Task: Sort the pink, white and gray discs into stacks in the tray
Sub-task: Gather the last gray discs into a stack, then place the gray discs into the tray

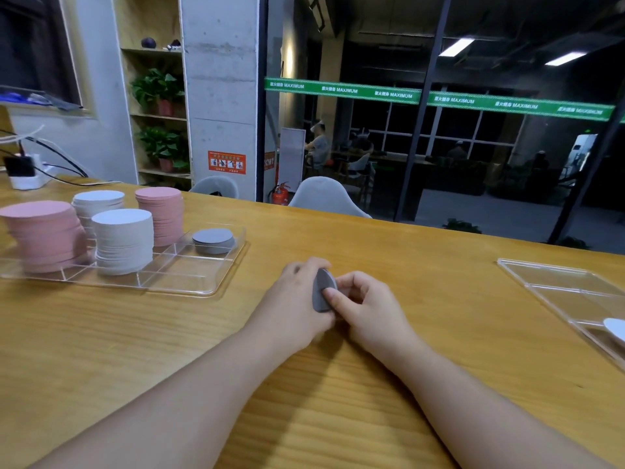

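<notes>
A gray disc (pixel 320 288) stands on edge at the table's middle, gripped between my left hand (pixel 293 302) and my right hand (pixel 363 304); my right thumb presses on its face. To the left lies a clear divided tray (pixel 203 288). It holds two pink stacks (pixel 42 236) (pixel 161 216), two white stacks (pixel 123 243) (pixel 98 204) and a short gray stack (pixel 213 240) in its far right compartment.
A second clear tray (pixel 558 289) lies at the right edge of the wooden table with one white disc (pixel 615 328) in it. A white power strip with cables (pixel 25 174) sits at the far left. Two gray chairs (pixel 326 196) stand behind the table.
</notes>
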`<state>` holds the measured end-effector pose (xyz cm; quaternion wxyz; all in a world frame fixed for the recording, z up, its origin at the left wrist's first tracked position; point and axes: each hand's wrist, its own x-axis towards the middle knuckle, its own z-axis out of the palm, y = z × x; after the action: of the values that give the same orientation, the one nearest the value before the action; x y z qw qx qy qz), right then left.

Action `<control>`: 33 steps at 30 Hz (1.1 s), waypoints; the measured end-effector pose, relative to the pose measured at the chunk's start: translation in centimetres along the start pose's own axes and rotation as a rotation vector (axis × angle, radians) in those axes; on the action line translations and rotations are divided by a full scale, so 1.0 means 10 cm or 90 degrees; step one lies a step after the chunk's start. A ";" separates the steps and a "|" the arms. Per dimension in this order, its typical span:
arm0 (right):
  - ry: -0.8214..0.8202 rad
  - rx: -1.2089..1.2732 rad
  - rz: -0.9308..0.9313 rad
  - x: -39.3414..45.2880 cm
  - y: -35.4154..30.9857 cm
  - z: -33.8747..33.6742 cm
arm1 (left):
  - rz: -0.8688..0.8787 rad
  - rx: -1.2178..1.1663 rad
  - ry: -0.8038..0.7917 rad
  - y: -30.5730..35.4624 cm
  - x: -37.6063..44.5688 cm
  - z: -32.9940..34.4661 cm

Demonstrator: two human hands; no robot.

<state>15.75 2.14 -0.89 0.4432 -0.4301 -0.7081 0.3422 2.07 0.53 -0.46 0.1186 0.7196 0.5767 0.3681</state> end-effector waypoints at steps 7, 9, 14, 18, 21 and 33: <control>-0.051 0.035 0.012 0.01 0.02 -0.06 | 0.082 0.052 -0.081 -0.14 0.04 -0.11; -0.085 0.032 0.005 0.02 0.00 -0.03 | 0.105 0.082 -0.085 -0.18 0.04 -0.16; -0.115 -0.107 0.033 0.08 0.03 0.01 | 0.081 0.144 -0.026 -0.34 0.23 -0.50; -0.188 -0.512 0.045 0.16 0.07 0.00 | 0.002 0.198 0.034 -0.63 0.56 -0.91; -0.232 -0.581 0.061 0.16 0.06 0.00 | -0.099 0.264 0.015 -0.85 0.77 -1.19; -0.242 -0.584 0.066 0.15 0.06 -0.02 | -0.248 0.299 -0.137 -1.30 1.33 -1.30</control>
<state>15.74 3.75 -0.91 0.0540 -0.5457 -0.8314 0.0897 -15.41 13.38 6.18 0.0779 0.6384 0.7568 0.1170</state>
